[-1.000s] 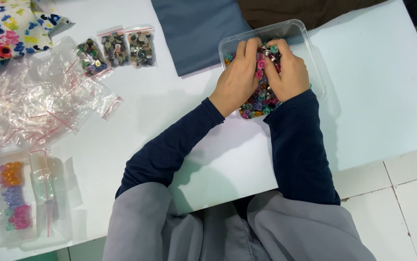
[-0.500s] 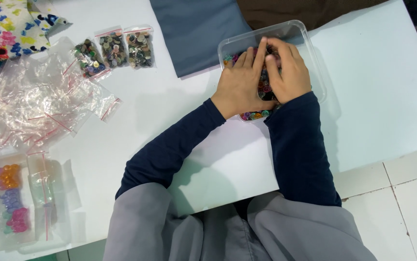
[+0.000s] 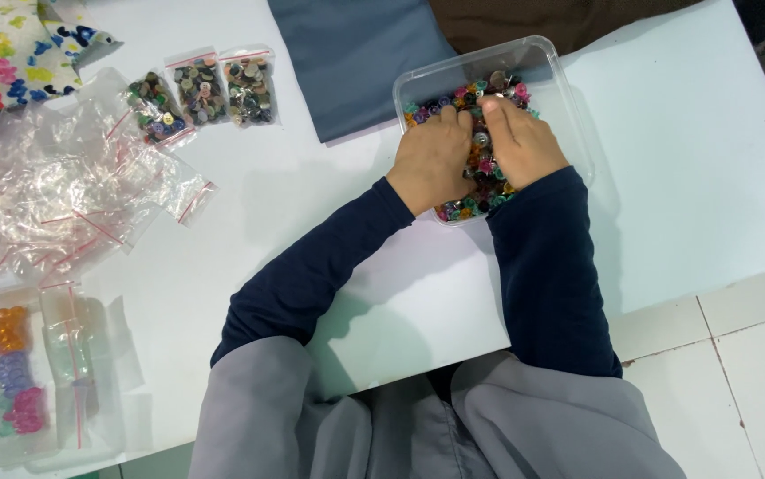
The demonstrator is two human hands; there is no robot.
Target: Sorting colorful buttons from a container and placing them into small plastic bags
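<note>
A clear plastic tub (image 3: 553, 82) full of small multicoloured buttons (image 3: 480, 182) sits on the white table (image 3: 382, 266) in front of me. Both hands are inside it, palms down on the buttons. My left hand (image 3: 433, 158) rests at the tub's left side with fingers curled into the pile. My right hand (image 3: 520, 140) lies beside it, fingers reaching toward the far wall. The fingertips are partly buried, so what they pinch is hidden.
Three small zip bags of buttons (image 3: 201, 89) lie at the upper left. A heap of empty clear zip bags (image 3: 54, 191) spreads left of them. A clear box with orange, purple and pink pieces (image 3: 11, 381) sits at lower left. Blue-grey cloth (image 3: 351, 53) lies behind the tub; floral fabric (image 3: 1, 44) in the corner.
Both hands have shifted within the tub, sliding toward its far side and spreading the buttons; more buttons now show at the near edge.
</note>
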